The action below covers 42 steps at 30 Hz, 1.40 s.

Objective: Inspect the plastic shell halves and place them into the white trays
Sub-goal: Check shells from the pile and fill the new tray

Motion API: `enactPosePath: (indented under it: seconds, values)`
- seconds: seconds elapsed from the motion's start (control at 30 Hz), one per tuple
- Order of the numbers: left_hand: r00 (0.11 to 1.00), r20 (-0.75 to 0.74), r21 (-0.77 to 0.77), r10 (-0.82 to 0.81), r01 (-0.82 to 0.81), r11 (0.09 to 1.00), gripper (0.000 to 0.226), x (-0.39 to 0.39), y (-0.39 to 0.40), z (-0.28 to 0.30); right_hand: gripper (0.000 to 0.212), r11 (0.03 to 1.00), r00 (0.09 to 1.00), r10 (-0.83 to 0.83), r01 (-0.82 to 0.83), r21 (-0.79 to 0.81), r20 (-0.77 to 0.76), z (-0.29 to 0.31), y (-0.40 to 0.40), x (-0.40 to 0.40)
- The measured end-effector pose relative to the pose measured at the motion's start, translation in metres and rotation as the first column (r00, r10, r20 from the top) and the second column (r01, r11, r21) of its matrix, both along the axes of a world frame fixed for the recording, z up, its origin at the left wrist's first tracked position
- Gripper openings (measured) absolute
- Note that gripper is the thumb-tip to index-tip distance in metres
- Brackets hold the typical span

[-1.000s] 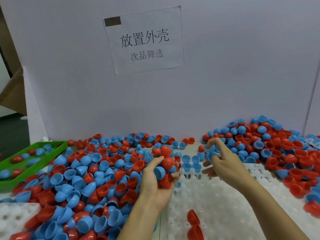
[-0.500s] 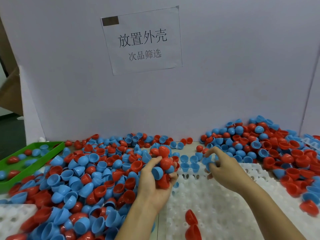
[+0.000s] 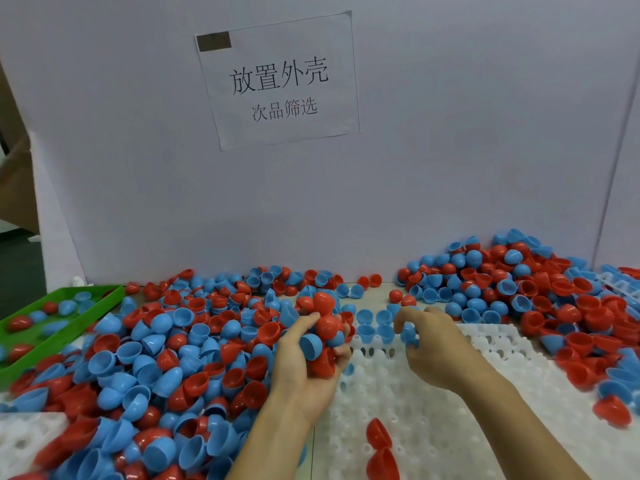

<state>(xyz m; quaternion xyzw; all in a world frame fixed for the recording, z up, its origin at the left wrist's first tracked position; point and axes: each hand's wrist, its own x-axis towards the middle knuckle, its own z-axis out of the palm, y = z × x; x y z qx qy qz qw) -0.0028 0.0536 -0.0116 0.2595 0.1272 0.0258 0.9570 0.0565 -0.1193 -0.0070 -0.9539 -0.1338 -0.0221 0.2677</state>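
Left hand (image 3: 304, 368) palm up, fingers curled round a clump of shell halves (image 3: 323, 336): smooth, glossy red & blue plastic domes, some hollow side out. Right hand (image 3: 433, 344) just beside it, fingertips pinching one blue half (image 3: 409, 336) over the white tray (image 3: 433, 427). Tray is matte, dimpled w/ round sockets; a few blue cups (image 3: 372, 323) sit in its far row, two red halves (image 3: 381, 448) lie at its near edge. Loose heaps of halves on both sides: left pile (image 3: 156, 358), right pile (image 3: 554, 299). Green tray (image 3: 104, 303) far left holds a few. Paper sign (image 3: 280, 81) on the flat grey board (image 3: 467, 150) behind.
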Motion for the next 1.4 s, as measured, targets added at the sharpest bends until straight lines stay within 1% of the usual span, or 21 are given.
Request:
enactPosePath:
  seconds: [0.13,0.23,0.37,0.47,0.53,0.6,0.73,0.8,0.87,0.9,1.0,1.07,1.2,1.33,1.4]
  values:
    - [1.000,-0.014,-0.010,0.009,-0.009,1.000,0.048,0.000,0.000,0.001,0.040,0.998,1.000,-0.002,0.001,0.066,0.016,0.004,-0.003,0.002]
    - [1.000,-0.010,-0.010,0.011,-0.011,1.000,0.045,0.000,0.000,0.001,0.036,0.997,0.999,-0.031,0.029,0.073,0.032,0.004,-0.007,0.004]
    - [1.000,-0.009,-0.010,0.010,-0.010,1.000,0.046,0.000,0.000,0.001,0.034,0.998,0.998,-0.061,0.061,-0.023,0.002,0.003,-0.010,0.005]
    - [1.000,-0.006,-0.010,0.002,-0.002,1.000,0.048,-0.001,0.001,0.001,0.036,0.989,0.994,-0.110,0.112,-0.101,0.024,0.002,-0.011,0.007]
    - [1.000,-0.004,-0.005,-0.005,0.005,1.000,0.048,-0.001,0.000,0.001,0.036,0.982,0.989,-0.138,0.143,-0.124,0.042,0.002,-0.014,0.010]
    - [1.000,0.001,0.001,-0.007,0.007,1.000,0.046,-0.001,0.001,0.001,0.031,0.982,0.987,-0.152,0.156,-0.107,0.045,0.004,-0.019,0.013]
    - [1.000,-0.002,0.014,0.000,0.000,1.000,0.043,0.000,0.002,0.000,0.028,0.986,0.983,-0.164,0.165,-0.008,0.078,0.015,-0.019,0.021]
    - [1.000,0.000,0.018,-0.003,0.003,1.000,0.044,0.000,0.002,-0.001,0.028,0.988,0.982,-0.151,0.153,-0.010,0.112,0.023,-0.013,0.028]
    - [1.000,0.001,0.020,-0.003,0.003,1.000,0.044,0.001,0.002,-0.001,0.024,0.988,0.984,-0.126,0.136,-0.078,0.123,0.032,-0.005,0.037]
    - [1.000,0.003,0.020,-0.004,0.004,1.000,0.043,0.001,0.002,-0.001,0.024,0.982,0.987,-0.114,0.130,-0.139,0.118,0.035,-0.002,0.042]
    - [1.000,0.012,0.009,-0.010,0.010,1.000,0.042,0.001,0.003,-0.002,0.024,0.930,0.995,-0.065,0.086,-0.356,0.071,0.031,0.005,0.050]
    - [1.000,0.014,0.007,-0.011,0.011,1.000,0.040,0.001,0.004,-0.002,0.026,0.898,0.998,-0.042,0.056,-0.436,0.042,0.022,0.007,0.051]
    - [1.000,0.015,0.015,-0.010,0.010,1.000,0.041,0.002,0.004,-0.001,0.024,0.912,0.999,-0.035,0.042,-0.408,0.025,0.012,0.003,0.052]
    - [1.000,0.007,0.023,-0.004,0.004,1.000,0.041,0.001,0.003,-0.001,0.042,0.933,1.000,-0.028,0.029,-0.358,0.007,0.016,-0.001,0.049]
    - [1.000,0.003,0.018,0.001,-0.001,1.000,0.044,0.001,0.003,-0.001,0.042,0.939,0.999,-0.019,0.033,-0.341,0.046,0.020,-0.002,0.044]
